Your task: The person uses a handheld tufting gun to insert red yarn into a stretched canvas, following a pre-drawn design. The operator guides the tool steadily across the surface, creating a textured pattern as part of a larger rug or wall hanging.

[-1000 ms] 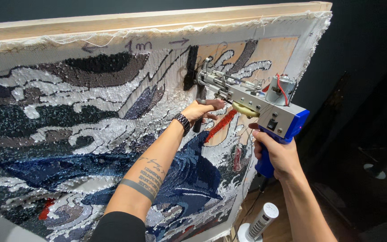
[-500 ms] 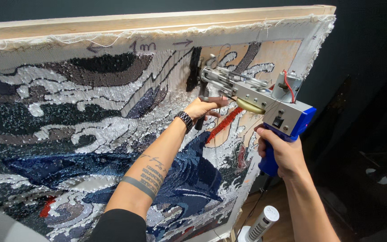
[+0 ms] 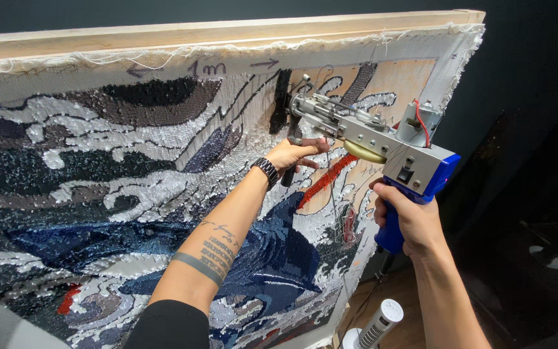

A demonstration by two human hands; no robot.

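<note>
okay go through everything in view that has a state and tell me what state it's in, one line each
Tufting gun: held up, tip against the cloth.
Left hand: closed on the gun's black front handle.
Right hand: closed on the blue grip.
Backing cloth: stretched on the wooden frame, mostly tufted.
White fan: upright on the floor.

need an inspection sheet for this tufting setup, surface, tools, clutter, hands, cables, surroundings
surface: stretched cloth on a wooden frame, mostly filled with blue, white, grey and black yarn; bare patch at upper right.
job's things: tufting gun, silver body, blue grip, tip against the cloth near a black strip.
clutter: nothing seen.
grippers: left hand holds the gun's black front handle; right hand grips the blue handle.
cables: red wire at the motor; dark cord drops from the grip.
surroundings: dark wall, wood floor, white tower fan below.
</note>
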